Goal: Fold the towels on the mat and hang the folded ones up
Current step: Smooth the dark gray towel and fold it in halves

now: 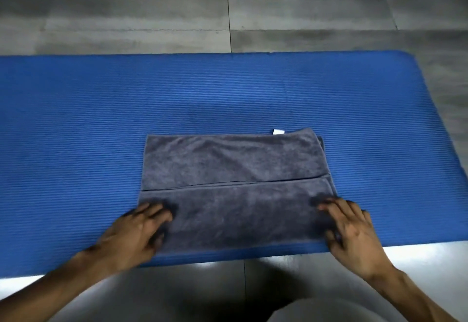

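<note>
Both hands flat, palms down, fingers spread, pressing rather than grasping: left hand (135, 233) on the near-left corner of the towel (233, 167), right hand (350, 233) on the near-right corner, thumb at the near edge.

Towel: grey, folded into a rectangle, lying near the middle of the mat (76, 124), toward its near edge. One cloth edge crosses it from left to right, dividing a far panel from a near panel. Right side shows stacked layer edges.

Label (278, 131): small, white, projecting from the towel's far edge, toward the right.

Mat: blue, ribbed, laid crosswise; right end visible, left end out of view.

Floor (152, 4): grey tiles, beyond and in front of the mat.
</note>
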